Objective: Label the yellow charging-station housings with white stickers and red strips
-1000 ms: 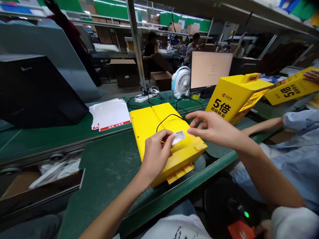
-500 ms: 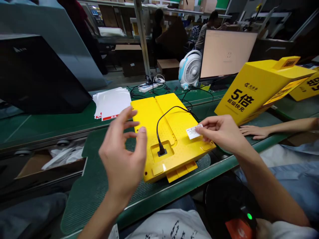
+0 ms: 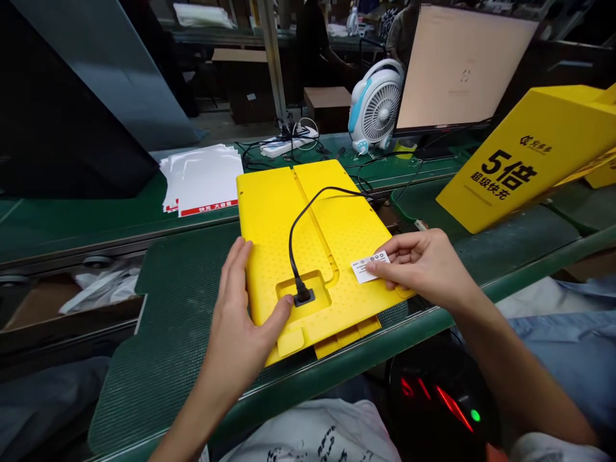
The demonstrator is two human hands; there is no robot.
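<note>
A flat yellow plastic panel [image 3: 308, 224] lies on the green ribbed belt [image 3: 183, 308] in front of me. A black cable [image 3: 301, 218] plugs into a recessed socket near the panel's front edge. My left hand [image 3: 238, 333] rests on the panel's left front corner, fingers spread, thumb beside the plug. My right hand [image 3: 423, 263] pinches a small white label [image 3: 368, 266] and holds it against the panel's right side.
A stack of white sheets [image 3: 205, 179] lies behind the panel. A small fan [image 3: 378, 106] and a monitor [image 3: 462, 67] stand at the back. A yellow printed box [image 3: 524, 167] leans at right. A black scanner with red light [image 3: 443, 398] sits below the table edge.
My left hand dropped from mid-air onto the panel's left front corner. The right hand still holds the label, now lower against the panel. The view tilted downward. Another person's hand at right left the view.
</note>
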